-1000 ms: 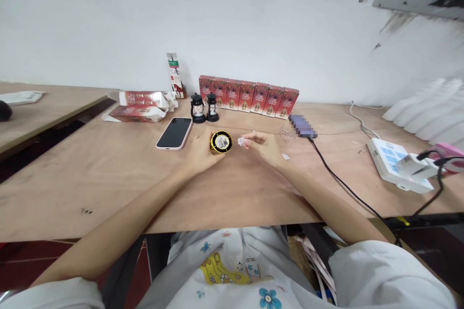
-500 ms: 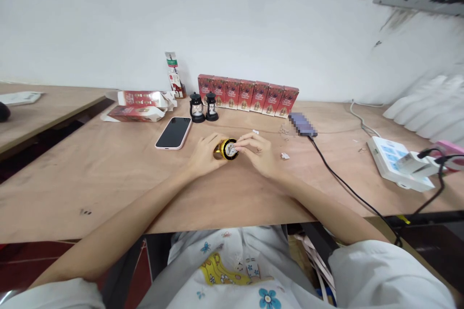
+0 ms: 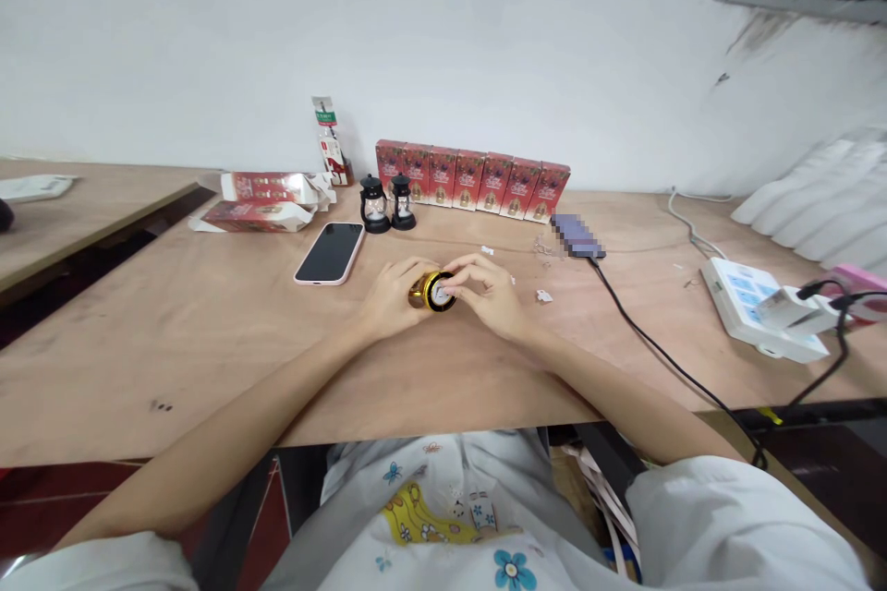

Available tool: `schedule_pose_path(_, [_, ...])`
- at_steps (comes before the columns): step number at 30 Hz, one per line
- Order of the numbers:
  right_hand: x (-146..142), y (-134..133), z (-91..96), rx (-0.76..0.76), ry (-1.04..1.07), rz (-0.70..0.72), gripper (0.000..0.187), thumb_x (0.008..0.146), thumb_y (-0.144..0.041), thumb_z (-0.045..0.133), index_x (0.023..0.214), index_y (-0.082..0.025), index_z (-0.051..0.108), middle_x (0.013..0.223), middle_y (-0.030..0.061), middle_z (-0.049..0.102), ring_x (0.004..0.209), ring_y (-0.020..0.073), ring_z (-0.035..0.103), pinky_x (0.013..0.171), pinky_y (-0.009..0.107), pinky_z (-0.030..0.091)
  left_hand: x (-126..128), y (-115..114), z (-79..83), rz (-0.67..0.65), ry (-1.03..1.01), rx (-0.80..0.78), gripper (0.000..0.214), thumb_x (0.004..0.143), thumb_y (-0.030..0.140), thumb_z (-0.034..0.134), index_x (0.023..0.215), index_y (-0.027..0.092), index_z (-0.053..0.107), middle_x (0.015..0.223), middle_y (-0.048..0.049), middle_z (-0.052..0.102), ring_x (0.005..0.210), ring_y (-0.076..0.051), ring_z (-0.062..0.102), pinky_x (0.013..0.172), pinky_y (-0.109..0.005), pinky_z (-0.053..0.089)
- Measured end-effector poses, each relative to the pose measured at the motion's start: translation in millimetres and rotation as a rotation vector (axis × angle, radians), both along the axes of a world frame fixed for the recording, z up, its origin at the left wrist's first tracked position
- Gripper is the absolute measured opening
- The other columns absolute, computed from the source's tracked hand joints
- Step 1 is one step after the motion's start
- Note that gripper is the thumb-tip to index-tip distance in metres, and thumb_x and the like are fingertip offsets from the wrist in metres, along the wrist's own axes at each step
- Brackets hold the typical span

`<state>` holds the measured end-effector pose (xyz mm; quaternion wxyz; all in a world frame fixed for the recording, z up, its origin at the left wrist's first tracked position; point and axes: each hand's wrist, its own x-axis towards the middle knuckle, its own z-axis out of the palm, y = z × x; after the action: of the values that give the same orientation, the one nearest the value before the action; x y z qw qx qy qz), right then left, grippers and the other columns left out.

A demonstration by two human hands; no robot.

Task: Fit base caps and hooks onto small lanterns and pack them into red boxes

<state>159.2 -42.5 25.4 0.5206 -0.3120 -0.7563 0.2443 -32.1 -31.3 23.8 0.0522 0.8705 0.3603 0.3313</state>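
A small gold and black lantern (image 3: 431, 291) lies on its side at the middle of the wooden table (image 3: 208, 332), its round base turned toward me. My left hand (image 3: 392, 294) is wrapped round its body. My right hand (image 3: 485, 291) has its fingertips pinched on the base end. Whether the small white piece is still in my right fingers is hidden. Two small white bits (image 3: 544, 296) lie on the table just right of my right hand.
Two black mini lanterns (image 3: 386, 203) stand before a row of red boxes (image 3: 472, 177) at the wall. A phone (image 3: 331, 252) lies face up to the left, opened red packaging (image 3: 260, 200) beyond it. A black cable (image 3: 658, 355) and a white power strip (image 3: 759, 311) sit right.
The lantern has tipped so its base faces right of me. My right hand moved left from holding a white piece in the air to pinching at the lantern's base.
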Motion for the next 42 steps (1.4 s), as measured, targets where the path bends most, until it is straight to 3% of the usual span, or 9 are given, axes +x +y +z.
schedule_pose_path(6, [-2, 6, -11.2, -0.159, 0.15, 0.024, 0.028, 0.068, -0.039, 0.076, 0.07, -0.021, 0.055, 0.08, 0.0003, 0.063, 0.087, 0.0177, 0.064, 0.085, 0.036, 0.051, -2, -2, -2.7, -0.016, 0.057, 0.084, 0.037, 0.078, 0.035, 0.061, 0.112, 0.02, 0.056, 0.117, -0.0091, 0.064, 0.106, -0.024, 0.06, 0.083, -0.035, 0.041])
schedule_pose_path(11, [0, 10, -11.0, -0.165, 0.117, 0.022, 0.027, 0.068, -0.041, 0.075, 0.078, -0.021, 0.059, 0.082, 0.0012, 0.065, 0.081, 0.0162, 0.064, 0.082, 0.034, 0.052, 0, -2, -1.5, -0.012, 0.051, 0.049, 0.037, 0.076, 0.035, 0.062, 0.11, 0.02, 0.057, 0.115, -0.0087, 0.064, 0.106, -0.024, 0.06, 0.082, -0.035, 0.041])
schedule_pose_path(14, [3, 10, -5.7, -0.085, 0.116, 0.058, 0.025, 0.072, -0.037, 0.073, 0.088, -0.02, 0.063, 0.09, 0.0041, 0.069, 0.085, 0.0167, 0.066, 0.084, 0.034, 0.054, 1, -1, 1.2, -0.004, -0.012, 0.003, 0.037, 0.074, 0.033, 0.064, 0.107, 0.02, 0.057, 0.111, -0.0078, 0.065, 0.103, -0.023, 0.06, 0.084, -0.034, 0.043])
schedule_pose_path(21, [12, 4, -2.0, 0.351, -0.19, -0.026, 0.012, 0.087, -0.027, 0.058, 0.095, -0.021, 0.065, 0.103, 0.0074, 0.07, 0.102, 0.0179, 0.065, 0.093, 0.036, 0.053, 1, -2, 5.1, 0.02, -0.024, 0.04, 0.036, 0.075, 0.034, 0.064, 0.109, 0.021, 0.056, 0.111, -0.0061, 0.065, 0.104, -0.022, 0.059, 0.087, -0.035, 0.043])
schedule_pose_path(26, [15, 4, -7.6, 0.487, -0.342, -0.082, 0.02, 0.092, -0.024, 0.047, 0.088, -0.021, 0.066, 0.109, 0.0093, 0.068, 0.103, 0.0174, 0.065, 0.09, 0.034, 0.056, 1, -8, 9.8, 0.076, -0.001, 0.059, 0.043, 0.077, 0.035, 0.064, 0.114, 0.02, 0.051, 0.114, -0.0067, 0.064, 0.107, -0.024, 0.058, 0.089, -0.037, 0.04])
schedule_pose_path(31, [13, 5, -12.5, 0.618, -0.31, -0.121, 0.021, 0.092, -0.019, 0.046, 0.086, -0.02, 0.066, 0.106, 0.0112, 0.069, 0.1, 0.0168, 0.066, 0.086, 0.031, 0.057, 1, -8, 8.5, 0.104, 0.018, 0.086, 0.043, 0.078, 0.035, 0.063, 0.115, 0.02, 0.049, 0.114, -0.0064, 0.065, 0.106, -0.024, 0.058, 0.087, -0.038, 0.039])
schedule_pose_path(35, [12, 6, -16.0, 0.661, -0.281, -0.149, 0.021, 0.091, -0.016, 0.047, 0.083, -0.021, 0.066, 0.105, 0.0096, 0.07, 0.099, 0.0165, 0.067, 0.085, 0.03, 0.058, 4, -5, 2.8, 0.176, 0.017, 0.096, 0.04, 0.079, 0.042, 0.06, 0.112, 0.02, 0.054, 0.108, -0.0067, 0.068, 0.102, -0.028, 0.06, 0.085, -0.041, 0.039])
schedule_pose_path(42, [14, 9, -13.9, 0.5, -0.282, -0.151, 0.019, 0.093, -0.026, 0.046, 0.089, -0.022, 0.065, 0.109, 0.0084, 0.068, 0.101, 0.0171, 0.065, 0.089, 0.034, 0.054, 1, -5, 8.3, 0.067, 0.014, 0.128, 0.034, 0.08, 0.037, 0.061, 0.109, 0.02, 0.053, 0.115, -0.0062, 0.065, 0.107, -0.023, 0.058, 0.087, -0.037, 0.039])
